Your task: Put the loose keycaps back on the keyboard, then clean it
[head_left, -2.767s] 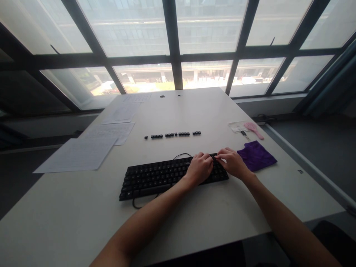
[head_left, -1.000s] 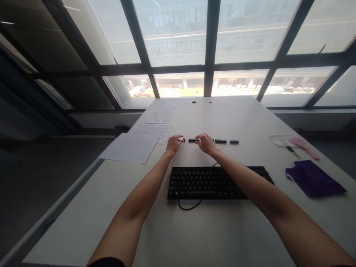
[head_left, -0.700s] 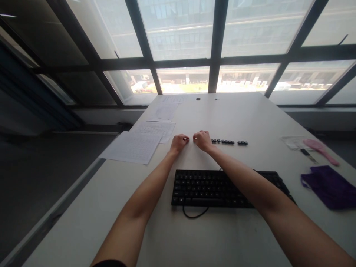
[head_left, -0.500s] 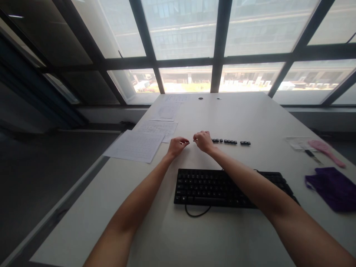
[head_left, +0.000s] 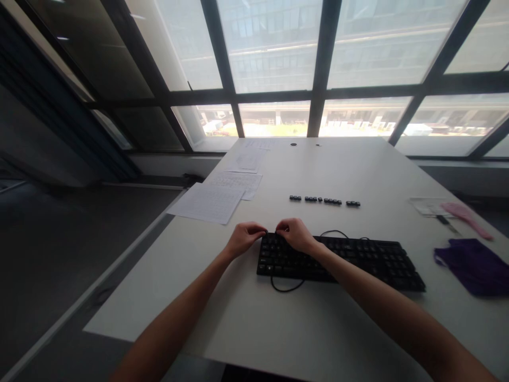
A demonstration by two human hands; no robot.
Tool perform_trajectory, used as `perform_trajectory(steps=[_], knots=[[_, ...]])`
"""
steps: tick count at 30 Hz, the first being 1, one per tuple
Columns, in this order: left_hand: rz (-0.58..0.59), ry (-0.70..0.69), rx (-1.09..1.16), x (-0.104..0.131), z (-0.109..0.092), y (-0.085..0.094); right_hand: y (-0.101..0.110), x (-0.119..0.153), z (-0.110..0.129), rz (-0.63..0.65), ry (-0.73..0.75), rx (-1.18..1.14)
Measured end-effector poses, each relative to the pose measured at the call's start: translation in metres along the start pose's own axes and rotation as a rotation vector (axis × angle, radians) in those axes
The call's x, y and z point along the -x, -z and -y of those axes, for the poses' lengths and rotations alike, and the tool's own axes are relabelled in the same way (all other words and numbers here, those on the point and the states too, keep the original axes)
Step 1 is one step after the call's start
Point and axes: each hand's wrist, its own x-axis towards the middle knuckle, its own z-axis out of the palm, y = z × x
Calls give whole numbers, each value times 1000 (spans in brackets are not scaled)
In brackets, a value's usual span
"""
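The left hand [head_left: 247, 237] and right hand [head_left: 296, 233] have left the row of loose keycaps [head_left: 332, 201], shifting work to one keyboard [head_left: 374, 257] toward the near edge of the desk [head_left: 258, 329]. Each hand's fingertips draw together at the keyboard's far left corner; anything clamped is unclear. Beyond sit four keycap clusters, plus one single.

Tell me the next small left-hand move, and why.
Probably press down with the left hand at the far left corner of the keyboard: that hand is pinched there, the right hand is close by, and loose black keys lie in a row beyond. Whether the left holds a key, I cannot tell.
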Motion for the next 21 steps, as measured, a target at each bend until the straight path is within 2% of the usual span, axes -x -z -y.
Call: perform_trajectory(steps=[11,21], knots=[[16,-54,-6,5,4,1,-2,6,6,24,15,26],[56,-54,0,8,-3,3,-4,12,11,35,36,88]])
